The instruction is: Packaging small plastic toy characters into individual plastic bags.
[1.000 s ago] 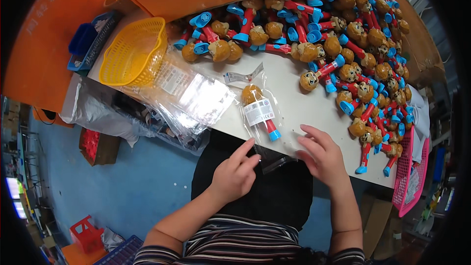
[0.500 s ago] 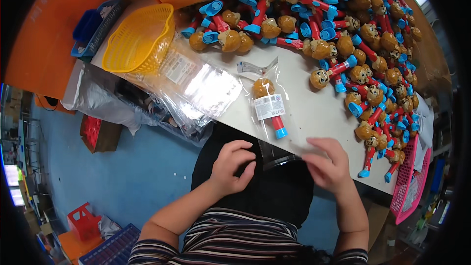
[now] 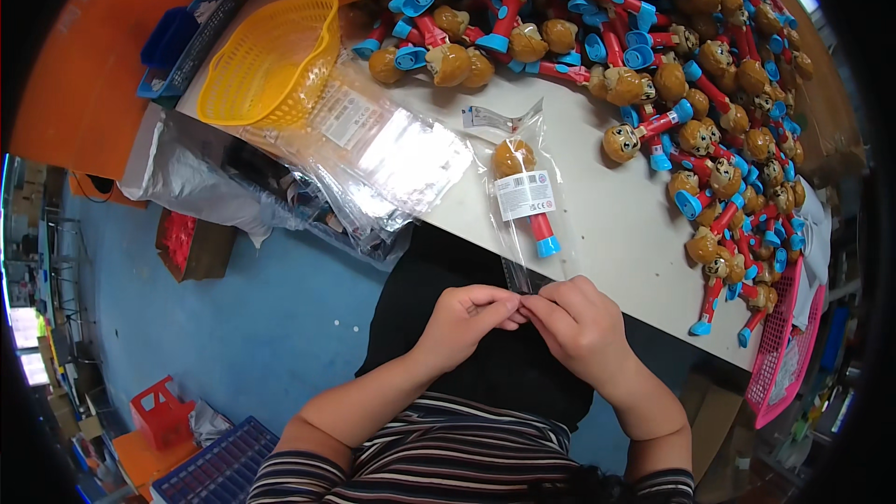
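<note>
A clear plastic bag point(image 3: 505, 241) lies on the table's near part with its header strip pointing away from me. Inside it is a candy-dispenser-like toy point(image 3: 514, 159) with a brown-haired head, a red stem and a blue foot. A white printed label point(image 3: 525, 195) covers the middle of the toy. My left hand point(image 3: 467, 325) and my right hand point(image 3: 581, 329) meet just off the table edge, fingertips pinched together at the bag's near end. The exact bit of film between the fingers is mostly hidden.
Many similar toys point(image 3: 737, 112) are heaped along the back and right of the table point(image 3: 607, 233). A yellow basket point(image 3: 266, 61) and a stack of shiny clear bags point(image 3: 411, 163) are at the left. A pink basket point(image 3: 782, 355) stands at the right edge.
Both hands have come together from apart. Their fingers have closed at the near end of the bag. The bag and toy lie in about the same place on the table.
</note>
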`<control>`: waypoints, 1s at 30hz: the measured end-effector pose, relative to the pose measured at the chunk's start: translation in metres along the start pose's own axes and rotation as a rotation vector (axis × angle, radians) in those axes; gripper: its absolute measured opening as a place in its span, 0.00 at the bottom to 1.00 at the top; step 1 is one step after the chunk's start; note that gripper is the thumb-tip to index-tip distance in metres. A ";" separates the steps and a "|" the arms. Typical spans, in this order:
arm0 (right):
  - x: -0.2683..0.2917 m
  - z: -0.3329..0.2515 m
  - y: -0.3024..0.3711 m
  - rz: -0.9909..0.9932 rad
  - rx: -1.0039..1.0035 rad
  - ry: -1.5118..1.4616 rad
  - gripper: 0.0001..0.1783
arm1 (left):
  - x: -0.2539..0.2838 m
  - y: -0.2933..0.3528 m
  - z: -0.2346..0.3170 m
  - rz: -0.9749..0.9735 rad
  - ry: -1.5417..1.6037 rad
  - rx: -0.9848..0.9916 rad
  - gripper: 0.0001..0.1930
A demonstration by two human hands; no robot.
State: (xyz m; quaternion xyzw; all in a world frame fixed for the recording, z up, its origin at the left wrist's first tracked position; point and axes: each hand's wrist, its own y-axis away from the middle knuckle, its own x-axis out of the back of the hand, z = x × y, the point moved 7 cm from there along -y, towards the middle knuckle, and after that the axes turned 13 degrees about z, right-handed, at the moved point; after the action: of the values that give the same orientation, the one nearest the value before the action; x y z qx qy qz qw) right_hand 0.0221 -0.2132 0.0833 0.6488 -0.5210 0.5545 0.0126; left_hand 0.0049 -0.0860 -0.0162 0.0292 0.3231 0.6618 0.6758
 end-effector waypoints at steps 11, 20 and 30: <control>-0.004 -0.004 0.000 -0.072 0.110 -0.023 0.13 | -0.001 -0.005 0.009 0.031 -0.149 -0.024 0.09; 0.020 0.006 0.014 -0.048 0.004 -0.171 0.14 | 0.004 -0.006 0.016 0.080 -0.138 -0.059 0.09; -0.003 -0.003 -0.004 0.048 0.028 0.031 0.12 | 0.003 -0.008 0.013 0.049 -0.103 -0.046 0.10</control>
State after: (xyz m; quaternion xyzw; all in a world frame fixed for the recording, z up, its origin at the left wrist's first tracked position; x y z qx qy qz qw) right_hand 0.0230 -0.2072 0.0846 0.6274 -0.5284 0.5720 -0.0018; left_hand 0.0174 -0.0794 -0.0109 0.0555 0.2720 0.6830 0.6756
